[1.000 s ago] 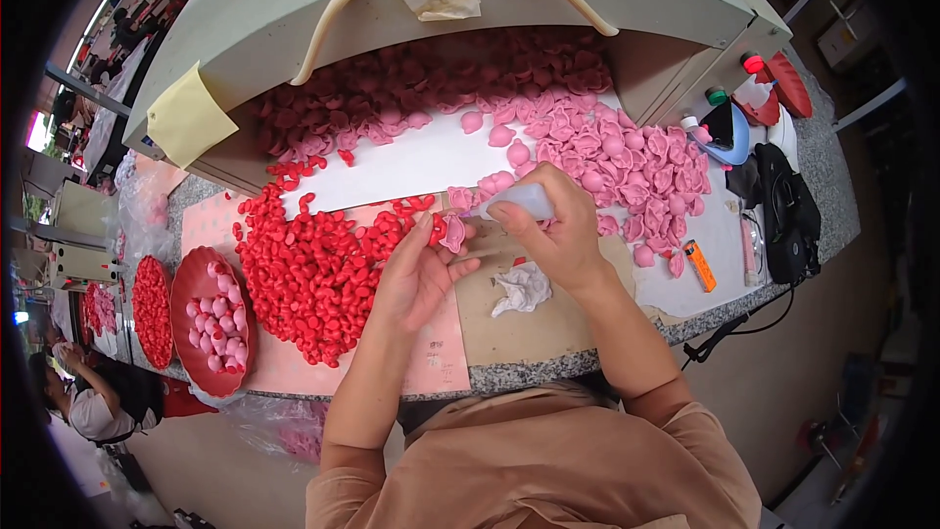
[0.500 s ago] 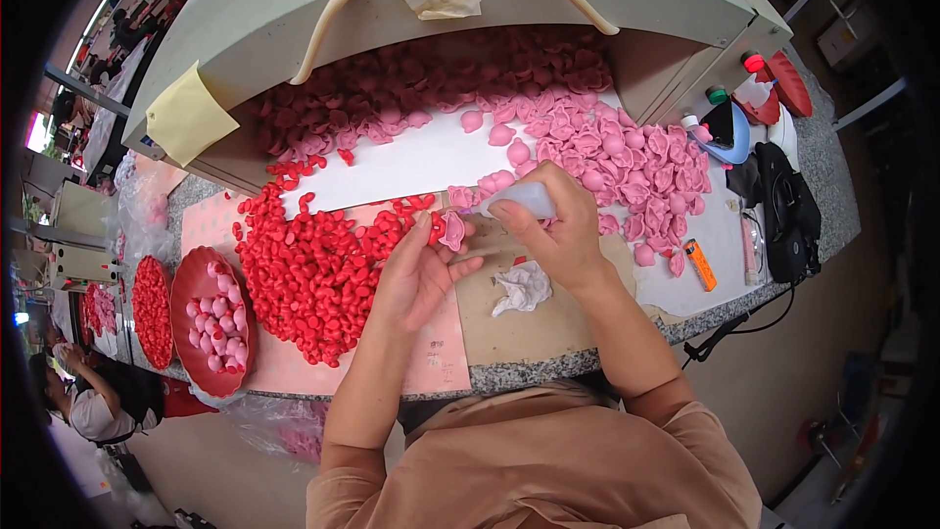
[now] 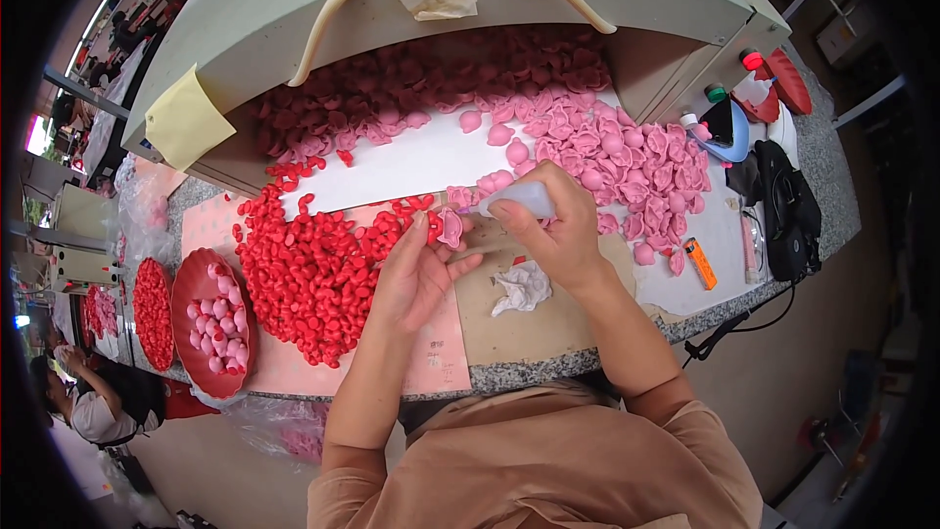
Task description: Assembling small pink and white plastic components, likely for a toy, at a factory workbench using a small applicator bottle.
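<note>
Between the thumb and fingertips of my left hand (image 3: 419, 284) is a small pink hollow shell piece (image 3: 450, 229) with a wavy rim. My right hand (image 3: 566, 235) grips a translucent white squeeze bottle (image 3: 532, 199), tilted so that its thin nozzle points left at the pink piece. Whether the tip touches the piece is too small to tell. Close to my left hand spreads a heap of small glossy red pieces (image 3: 308, 284). Beyond my right hand lies a pile of pink shell pieces (image 3: 627, 152), some round and some hollow.
A grey hooded housing (image 3: 646, 15) arches over the far pink pieces. At left stand a red scalloped tray (image 3: 209, 384) of pink-and-red balls and another with red pieces. Crumpled white tissue (image 3: 522, 288), an orange lighter (image 3: 701, 264) and a black bag (image 3: 786, 220) lie toward the right. A co-worker (image 3: 98, 402) sits far left.
Both hands stay almost in place, still holding the pink shell piece and the squeeze bottle. Nothing else has visibly moved on the table.
</note>
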A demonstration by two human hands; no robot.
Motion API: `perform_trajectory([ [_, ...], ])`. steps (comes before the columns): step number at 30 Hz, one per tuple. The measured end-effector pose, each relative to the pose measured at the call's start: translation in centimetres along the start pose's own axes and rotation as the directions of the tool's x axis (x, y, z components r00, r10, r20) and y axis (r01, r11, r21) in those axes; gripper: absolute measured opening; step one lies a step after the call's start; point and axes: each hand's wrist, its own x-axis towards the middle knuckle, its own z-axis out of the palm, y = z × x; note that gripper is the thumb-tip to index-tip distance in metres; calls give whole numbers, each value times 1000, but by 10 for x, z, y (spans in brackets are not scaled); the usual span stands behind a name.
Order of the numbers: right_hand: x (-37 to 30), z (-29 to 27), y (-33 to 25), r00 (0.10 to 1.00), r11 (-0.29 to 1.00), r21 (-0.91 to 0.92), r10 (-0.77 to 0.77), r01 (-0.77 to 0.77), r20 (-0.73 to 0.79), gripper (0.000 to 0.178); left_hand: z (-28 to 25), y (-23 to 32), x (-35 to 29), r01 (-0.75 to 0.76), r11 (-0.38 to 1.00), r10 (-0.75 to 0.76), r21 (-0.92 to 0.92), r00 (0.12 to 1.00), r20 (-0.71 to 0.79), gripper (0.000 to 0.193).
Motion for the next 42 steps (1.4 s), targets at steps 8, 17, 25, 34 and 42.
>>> perform_trajectory([
  [8,0,0,0,1000,999,-29,-28,28,-12,21,1,0,0,-7,1000,7,-3,1000,9,32],
  [17,-1,0,2,997,995,-72,-74,73,-1,21,5,1,-2,-66,997,66,30,998,-11,33],
  [25,0,-1,0,997,996,-55,-76,75,-10,21,5,2,-2,-93,992,92,80,996,18,37],
  [34,0,-2,1,994,992,-60,-109,107,-27,21,8,4,-4,-120,987,119,108,993,10,37],
  [42,-1,-3,1,992,992,-61,-117,114,-38,21,13,6,-4,-163,979,158,124,986,49,41],
])
